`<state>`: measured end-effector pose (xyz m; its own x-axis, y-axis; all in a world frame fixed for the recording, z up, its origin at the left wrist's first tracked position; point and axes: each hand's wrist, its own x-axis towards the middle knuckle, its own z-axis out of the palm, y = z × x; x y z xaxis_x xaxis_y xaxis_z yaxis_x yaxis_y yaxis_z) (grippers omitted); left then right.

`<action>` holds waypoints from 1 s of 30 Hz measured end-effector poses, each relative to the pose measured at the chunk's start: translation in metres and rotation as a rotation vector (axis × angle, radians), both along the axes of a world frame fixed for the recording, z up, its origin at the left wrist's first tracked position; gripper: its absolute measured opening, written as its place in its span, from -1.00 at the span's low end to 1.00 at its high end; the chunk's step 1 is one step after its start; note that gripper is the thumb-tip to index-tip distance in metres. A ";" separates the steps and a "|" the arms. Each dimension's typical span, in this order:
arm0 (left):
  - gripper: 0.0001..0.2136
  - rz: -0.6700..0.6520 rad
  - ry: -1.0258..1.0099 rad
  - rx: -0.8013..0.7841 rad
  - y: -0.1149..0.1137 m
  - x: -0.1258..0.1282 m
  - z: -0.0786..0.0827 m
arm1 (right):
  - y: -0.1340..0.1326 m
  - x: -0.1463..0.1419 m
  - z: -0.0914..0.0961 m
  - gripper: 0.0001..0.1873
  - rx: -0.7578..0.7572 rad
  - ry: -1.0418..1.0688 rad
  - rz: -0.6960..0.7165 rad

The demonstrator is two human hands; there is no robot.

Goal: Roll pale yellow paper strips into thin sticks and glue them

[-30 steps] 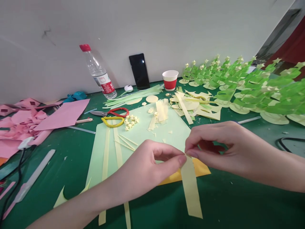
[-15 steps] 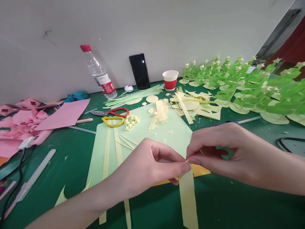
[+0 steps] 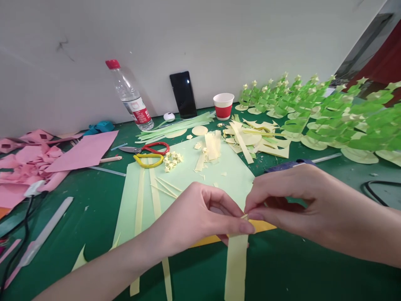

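A pale yellow paper strip (image 3: 236, 267) hangs down from between my hands. My left hand (image 3: 203, 217) pinches it near the top, with the thumb lying across its front. Close against it, my right hand (image 3: 282, 196) pinches the strip's upper end between thumb and fingertips; the fold there is mostly hidden. Beneath the hands lies a stack of light green paper (image 3: 188, 175), over an orange sheet (image 3: 265, 226). Long yellow strips (image 3: 138, 225) and a little pile of folded paper stars (image 3: 173, 160) rest on the green sheets. Scissors (image 3: 152, 150) with red and yellow handles lie beside the stars.
A bottle (image 3: 134, 100), a black phone (image 3: 183, 94) and a paper cup (image 3: 223, 106) stand along the wall. Green paper trees (image 3: 313, 104) crowd the right. Pink paper (image 3: 84, 150) covers the left. Behind my right hand lies a dark blue tool (image 3: 290, 165) with a clear stick.
The hanging strip has swung left and its top fold has turned. My left thumb reaches further right across it. More of the dark blue tool shows behind my right hand.
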<state>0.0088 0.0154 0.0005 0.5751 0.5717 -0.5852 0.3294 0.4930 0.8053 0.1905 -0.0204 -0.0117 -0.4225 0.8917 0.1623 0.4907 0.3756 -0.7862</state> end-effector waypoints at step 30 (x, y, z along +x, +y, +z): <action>-0.84 -0.007 -0.049 -0.022 -0.002 -0.001 0.000 | 0.003 0.007 0.006 -0.77 0.002 -0.026 0.083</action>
